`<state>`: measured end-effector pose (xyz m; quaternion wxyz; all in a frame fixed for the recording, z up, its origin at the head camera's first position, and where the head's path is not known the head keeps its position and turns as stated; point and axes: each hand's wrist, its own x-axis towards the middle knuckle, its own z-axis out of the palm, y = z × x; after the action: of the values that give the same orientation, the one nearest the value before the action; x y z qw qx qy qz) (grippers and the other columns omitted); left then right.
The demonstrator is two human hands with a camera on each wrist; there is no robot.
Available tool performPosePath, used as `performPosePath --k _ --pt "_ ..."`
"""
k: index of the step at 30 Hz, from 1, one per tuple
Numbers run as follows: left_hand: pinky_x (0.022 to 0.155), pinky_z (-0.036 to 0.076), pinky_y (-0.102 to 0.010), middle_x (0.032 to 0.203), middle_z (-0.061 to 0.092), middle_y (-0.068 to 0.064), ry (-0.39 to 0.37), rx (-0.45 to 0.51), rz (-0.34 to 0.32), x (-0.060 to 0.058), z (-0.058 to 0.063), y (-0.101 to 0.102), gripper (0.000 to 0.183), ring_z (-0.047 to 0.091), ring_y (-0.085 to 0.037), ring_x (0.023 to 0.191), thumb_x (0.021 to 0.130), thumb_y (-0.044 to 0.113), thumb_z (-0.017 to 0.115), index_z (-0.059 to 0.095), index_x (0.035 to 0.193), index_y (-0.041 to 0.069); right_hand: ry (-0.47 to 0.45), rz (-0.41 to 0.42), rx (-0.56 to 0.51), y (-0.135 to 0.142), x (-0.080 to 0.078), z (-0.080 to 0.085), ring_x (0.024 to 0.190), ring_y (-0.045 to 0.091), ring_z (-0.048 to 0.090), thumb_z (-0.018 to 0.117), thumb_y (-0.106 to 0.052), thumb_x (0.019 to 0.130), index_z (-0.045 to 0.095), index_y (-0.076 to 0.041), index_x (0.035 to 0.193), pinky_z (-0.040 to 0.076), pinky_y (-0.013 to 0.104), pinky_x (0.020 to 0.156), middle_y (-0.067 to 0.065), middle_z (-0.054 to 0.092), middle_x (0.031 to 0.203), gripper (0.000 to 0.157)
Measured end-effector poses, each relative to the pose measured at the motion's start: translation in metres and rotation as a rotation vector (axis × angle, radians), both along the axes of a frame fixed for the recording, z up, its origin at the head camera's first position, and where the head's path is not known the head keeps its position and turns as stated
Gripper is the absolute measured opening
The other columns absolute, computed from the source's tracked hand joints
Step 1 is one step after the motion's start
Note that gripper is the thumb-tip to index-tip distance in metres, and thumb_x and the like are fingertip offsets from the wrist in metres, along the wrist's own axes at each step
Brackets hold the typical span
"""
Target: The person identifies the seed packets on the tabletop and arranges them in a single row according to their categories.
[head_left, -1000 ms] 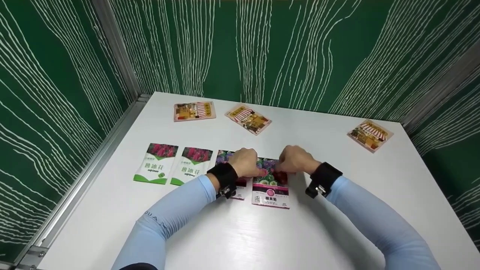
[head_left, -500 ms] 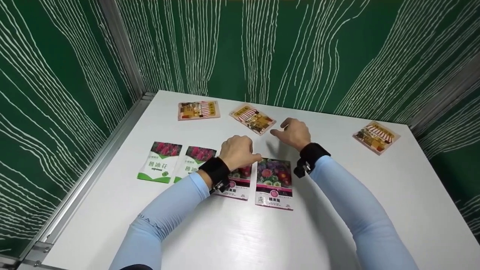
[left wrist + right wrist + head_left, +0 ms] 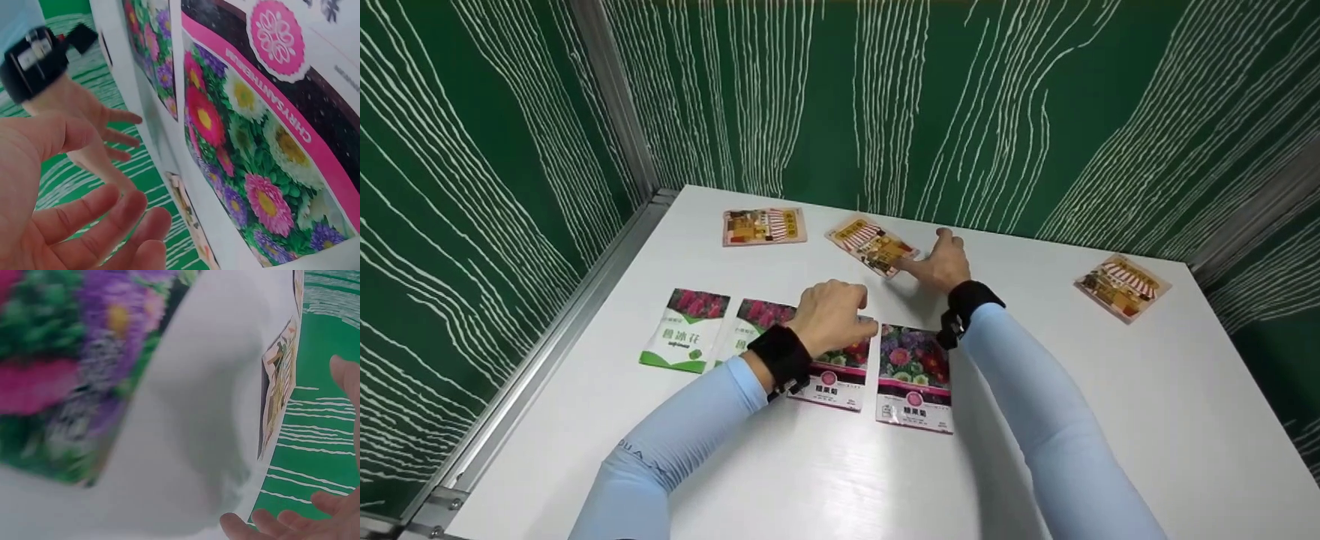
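Note:
My left hand (image 3: 831, 315) hovers over the left of two flower-printed seed packets (image 3: 829, 391), covering part of it. In the left wrist view its fingers (image 3: 121, 211) are loosely bent around nothing, beside that packet's chrysanthemum picture. The right flower packet (image 3: 913, 375) lies flat on the table, a narrow gap away. Farther back, my right hand (image 3: 943, 264) reaches toward the middle awning-printed packet (image 3: 874, 244), thumb at its right corner; contact cannot be told. In the right wrist view its fingers (image 3: 281, 523) are spread apart, with the awning packet (image 3: 275, 391) beyond them.
On the white table (image 3: 840, 472), two green-and-white packets (image 3: 684, 330) lie left of the flower packets, one partly hidden by my left hand. Other awning packets lie at back left (image 3: 765, 226) and right (image 3: 1123, 287). Green walls (image 3: 810, 97) with white streaks border the table.
My right hand has left the right flower packet and moved back to the middle awning packet. My left hand has lifted and shifted slightly left.

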<state>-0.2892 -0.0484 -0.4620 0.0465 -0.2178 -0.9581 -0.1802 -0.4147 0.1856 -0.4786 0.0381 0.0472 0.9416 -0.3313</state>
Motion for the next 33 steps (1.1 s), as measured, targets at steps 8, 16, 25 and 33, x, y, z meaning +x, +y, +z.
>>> performPosePath --k 8,16,25,33 --pt "0.078 0.065 -0.046 0.101 0.084 -0.008 -0.020 -0.030 -0.068 0.008 0.001 0.001 0.042 0.079 -0.029 0.091 0.101 0.049 0.077 0.081 0.117 0.010 -0.043 0.019 0.094 -0.020 -0.020 -0.010 0.156 0.046 0.050 0.079 -0.056 0.098 0.025 -0.003 0.175 0.043 0.058 0.133 0.031 0.037 0.173 0.108" --pt "0.080 0.067 -0.046 0.106 0.084 -0.007 -0.014 -0.068 -0.105 0.013 0.004 -0.007 0.043 0.079 -0.030 0.096 0.101 0.048 0.077 0.081 0.120 0.010 -0.088 0.127 0.248 -0.038 -0.033 -0.025 0.162 0.050 0.041 0.069 -0.053 0.103 0.027 -0.004 0.176 0.039 0.064 0.134 0.029 0.031 0.179 0.097" --pt "0.084 0.067 -0.048 0.113 0.085 -0.008 -0.009 -0.086 -0.102 0.014 0.006 -0.007 0.045 0.079 -0.032 0.102 0.103 0.050 0.075 0.080 0.123 0.010 -0.117 0.237 0.336 -0.023 -0.045 -0.034 0.159 0.052 0.042 0.074 -0.056 0.096 0.032 -0.004 0.174 0.040 0.069 0.131 0.029 0.045 0.172 0.104" --pt "0.088 0.067 -0.048 0.116 0.084 -0.009 -0.023 -0.077 -0.097 0.011 0.006 -0.003 0.048 0.080 -0.032 0.107 0.104 0.052 0.075 0.078 0.127 0.010 -0.232 0.148 0.334 -0.028 -0.024 0.001 0.153 0.048 0.047 0.086 -0.055 0.088 0.025 0.002 0.172 0.046 0.060 0.129 0.032 0.045 0.166 0.119"
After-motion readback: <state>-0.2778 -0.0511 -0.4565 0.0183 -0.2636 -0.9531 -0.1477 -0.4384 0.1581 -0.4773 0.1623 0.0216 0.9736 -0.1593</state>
